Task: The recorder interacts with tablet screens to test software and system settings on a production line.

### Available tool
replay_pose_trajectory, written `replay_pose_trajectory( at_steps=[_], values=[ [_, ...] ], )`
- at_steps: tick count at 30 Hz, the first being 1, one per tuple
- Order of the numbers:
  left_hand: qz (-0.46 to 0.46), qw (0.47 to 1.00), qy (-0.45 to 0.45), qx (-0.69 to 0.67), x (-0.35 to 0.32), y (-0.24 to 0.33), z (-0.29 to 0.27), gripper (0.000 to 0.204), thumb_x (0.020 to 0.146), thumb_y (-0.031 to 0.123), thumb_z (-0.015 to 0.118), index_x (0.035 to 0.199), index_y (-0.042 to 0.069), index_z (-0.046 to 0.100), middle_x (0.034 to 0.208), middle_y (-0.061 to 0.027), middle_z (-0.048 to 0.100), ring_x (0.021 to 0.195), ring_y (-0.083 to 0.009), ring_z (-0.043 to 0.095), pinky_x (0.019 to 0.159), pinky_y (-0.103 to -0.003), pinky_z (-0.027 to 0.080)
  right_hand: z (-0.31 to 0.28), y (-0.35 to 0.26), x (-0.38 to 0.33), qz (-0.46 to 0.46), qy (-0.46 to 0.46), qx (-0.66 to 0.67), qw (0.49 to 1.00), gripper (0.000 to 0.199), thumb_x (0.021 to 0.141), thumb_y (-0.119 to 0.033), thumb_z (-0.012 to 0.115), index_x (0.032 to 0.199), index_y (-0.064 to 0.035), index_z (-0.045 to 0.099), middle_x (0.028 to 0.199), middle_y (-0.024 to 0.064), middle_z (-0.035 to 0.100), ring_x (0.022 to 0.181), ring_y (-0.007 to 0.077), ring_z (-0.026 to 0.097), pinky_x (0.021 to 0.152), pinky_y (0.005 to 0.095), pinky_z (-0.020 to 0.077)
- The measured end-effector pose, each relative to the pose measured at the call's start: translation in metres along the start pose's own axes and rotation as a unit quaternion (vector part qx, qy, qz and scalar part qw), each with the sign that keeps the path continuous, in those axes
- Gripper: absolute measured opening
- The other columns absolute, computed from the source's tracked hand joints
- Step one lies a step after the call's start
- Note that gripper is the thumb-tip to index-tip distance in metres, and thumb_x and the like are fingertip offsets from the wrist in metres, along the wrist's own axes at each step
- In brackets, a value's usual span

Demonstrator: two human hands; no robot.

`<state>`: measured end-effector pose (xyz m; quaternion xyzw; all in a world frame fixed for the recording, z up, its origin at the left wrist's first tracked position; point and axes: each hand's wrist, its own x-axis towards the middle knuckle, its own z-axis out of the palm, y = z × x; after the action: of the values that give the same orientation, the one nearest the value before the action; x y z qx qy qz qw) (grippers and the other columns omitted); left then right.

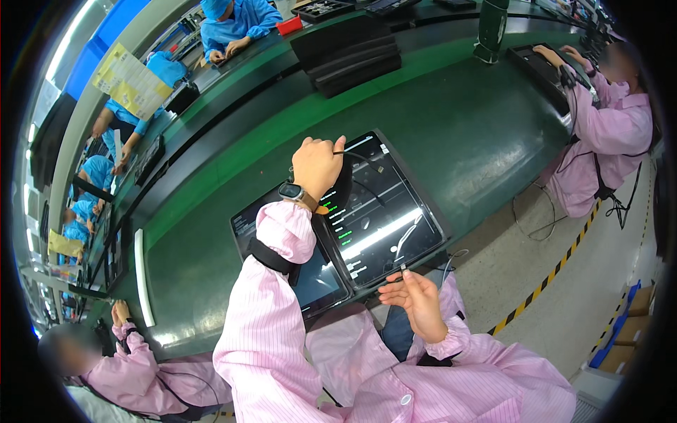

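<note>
Fingers of the right hand (pixel 417 299) were loosely curled just off the near edge of the bench, thumb and forefinger pinching the near end of a thin dark cable (pixel 395 276). From that pinch the cable appeared to run up and away across the glass of the dark tablet on the right (pixel 384 211), though its middle stretch was hard to follow against the reflections. Its far end (pixel 356 154) was caught in the left hand (pixel 317 166), which was closed into a near-fist above the tablet's far left corner, a smartwatch (pixel 291 191) on the wrist. So the cable's long axis lay near-to-far between the two hands, each holding one end, and the tablet sat under and between them, nearer the right hand at its close edge.

Beside it, touching or almost touching on the left, lay a second tablet (pixel 247 224), partly hidden by the pink sleeve (pixel 271 317). Both rested flat on the green work surface (pixel 451 127), tilted diagonally to the bench edge.

Farther off, a stack of flat black trays (pixel 349 56) stood on the surface; what they held could not be seen. At the far right a co-worker in pink (pixel 620 127) reached toward another black tray (pixel 539 63), and beyond the bench, workers in blue (pixel 236 21) sat at a further line.
</note>
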<state>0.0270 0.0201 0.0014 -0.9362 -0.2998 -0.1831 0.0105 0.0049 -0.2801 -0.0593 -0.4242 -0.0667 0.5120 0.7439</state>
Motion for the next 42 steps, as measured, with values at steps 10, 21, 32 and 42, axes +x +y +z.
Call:
replay_pose_trajectory(
  at_steps=[10,21,32,42],
  values=[
    [0.003,0.997,0.082,0.002,-0.01,-0.001,0.008,0.045,0.093,0.034,0.048,0.066,0.001,0.064,0.071,-0.014,0.063,0.074,-0.0325,0.058,0.067,-0.044,0.047,-0.006,-0.009,0.009,0.001,0.021,-0.062,0.998,0.036,0.1,-0.025,0.043,0.092,0.0054,0.059,0.075,0.0173,0.066,0.06,0.0192,0.065,0.058,0.028,0.0547],
    [0.036,0.826,-0.318,-0.464,-0.107,0.058,-0.127,0.029,0.095,0.023,0.038,0.095,-0.001,0.055,0.069,-0.0096,0.062,0.067,-0.0234,0.063,0.068,-0.035,0.048,-0.001,-0.063,-0.019,-0.331,0.051,-0.42,0.844,0.047,0.077,-0.022,0.075,0.116,-0.0006,0.058,0.083,0.0073,0.063,0.066,0.0096,0.052,0.059,0.024,0.0408],
    [-0.051,0.454,-0.509,-0.73,-0.291,0.061,-0.077,0.028,0.099,0.026,0.037,0.095,0.001,0.049,0.078,-0.005,0.055,0.066,-0.0137,0.057,0.065,-0.03,0.046,0.066,-0.032,-0.055,0.099,-0.313,-0.057,0.943,0.017,0.098,-0.008,0.042,0.108,0.0035,0.049,0.081,0.0071,0.054,0.08,0.0122,0.056,0.064,0.0191,0.0446],
    [-0.114,0.781,-0.32,-0.524,-0.262,-0.036,-0.157,0.024,0.088,0.018,0.06,0.104,0.0,0.062,0.1,-0.0127,0.065,0.097,-0.02,0.063,0.08,-0.032,0.05,0.04,0.03,-0.026,0.173,-0.244,-0.084,0.95,0.023,0.103,-0.02,0.035,0.096,-0.0024,0.048,0.061,-0.0045,0.031,0.049,0.004,0.023,0.046,0.0197,0.0212]
  ],
)
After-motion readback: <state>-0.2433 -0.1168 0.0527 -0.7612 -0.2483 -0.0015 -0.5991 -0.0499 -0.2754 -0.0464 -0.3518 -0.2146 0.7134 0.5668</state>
